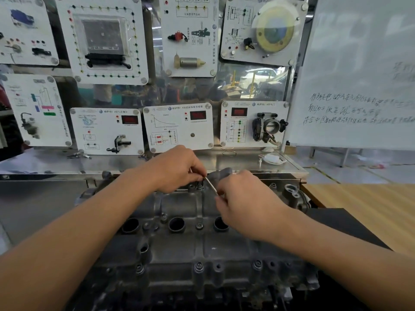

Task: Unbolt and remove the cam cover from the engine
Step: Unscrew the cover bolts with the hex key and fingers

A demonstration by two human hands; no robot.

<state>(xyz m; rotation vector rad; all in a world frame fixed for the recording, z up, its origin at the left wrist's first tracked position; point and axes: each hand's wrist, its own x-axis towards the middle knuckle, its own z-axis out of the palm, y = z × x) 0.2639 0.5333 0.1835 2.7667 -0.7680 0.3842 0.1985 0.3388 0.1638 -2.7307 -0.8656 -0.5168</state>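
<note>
Both L hand (pixel 179 169) & R hand (pixel 244 203) pinch thin key (pixel 211 186); cam cover (pixel 179 248) dull grey, grimy.

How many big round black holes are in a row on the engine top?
3. The left hole, the middle hole and the third hole, half covered by the right hand, sit in a row across the cam cover. Another may be hidden under that hand.
</note>
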